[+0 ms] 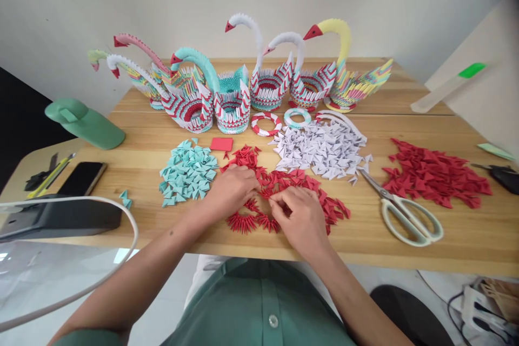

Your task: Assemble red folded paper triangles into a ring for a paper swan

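Left hand (237, 188): fingertips at the red chain (242, 223); pinch hidden, cannot tell.
Right hand (299, 215): thumb and forefinger pinching the chain.
Chain: curled on the table (357, 243); uneven pressing could pop links.
Red pile (333, 208): a brushing wrist could scatter it.

The single view looks out from the person's own head, facing forward and down over the table (357, 235). It sits close: the shirt (243, 303) fills the near middle, the left hand (235, 186) and right hand (298, 213) lie just beyond, and the wall (194, 0) closes the far side.
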`<state>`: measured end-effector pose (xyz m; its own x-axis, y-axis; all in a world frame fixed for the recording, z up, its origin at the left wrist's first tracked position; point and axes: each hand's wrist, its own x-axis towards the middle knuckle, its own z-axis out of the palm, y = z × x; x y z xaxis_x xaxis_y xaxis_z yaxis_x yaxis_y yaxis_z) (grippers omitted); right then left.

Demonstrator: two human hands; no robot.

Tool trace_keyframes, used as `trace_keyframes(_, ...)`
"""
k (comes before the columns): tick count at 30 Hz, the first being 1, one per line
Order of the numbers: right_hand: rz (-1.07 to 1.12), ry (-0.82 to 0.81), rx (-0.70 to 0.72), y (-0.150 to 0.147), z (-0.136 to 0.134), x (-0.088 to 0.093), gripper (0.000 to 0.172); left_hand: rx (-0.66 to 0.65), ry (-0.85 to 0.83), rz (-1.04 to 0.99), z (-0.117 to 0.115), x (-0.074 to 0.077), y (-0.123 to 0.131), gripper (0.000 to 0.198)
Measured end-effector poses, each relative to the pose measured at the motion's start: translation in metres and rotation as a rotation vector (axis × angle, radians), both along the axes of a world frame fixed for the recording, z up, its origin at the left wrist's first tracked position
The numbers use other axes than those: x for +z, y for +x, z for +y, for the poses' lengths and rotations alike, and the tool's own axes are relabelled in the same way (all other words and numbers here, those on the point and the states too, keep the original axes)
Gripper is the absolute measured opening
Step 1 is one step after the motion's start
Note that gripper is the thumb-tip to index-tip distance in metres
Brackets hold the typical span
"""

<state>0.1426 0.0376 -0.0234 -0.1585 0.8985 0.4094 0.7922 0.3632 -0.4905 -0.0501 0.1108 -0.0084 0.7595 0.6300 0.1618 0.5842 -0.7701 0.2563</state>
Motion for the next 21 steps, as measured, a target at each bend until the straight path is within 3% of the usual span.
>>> trace_keyframes(9,0.039,-0.007,0.031,0.003,-0.002,-0.001,0.018,-0.063,0.072,-0.044,0.0,-0.005,0.003,0.024)
trace_keyframes(21,-0.149,0.07,0.021,0.002,-0.002,0.002,0.019,-0.09,0.083,-0.093,-0.001,-0.012,0.003,0.034)
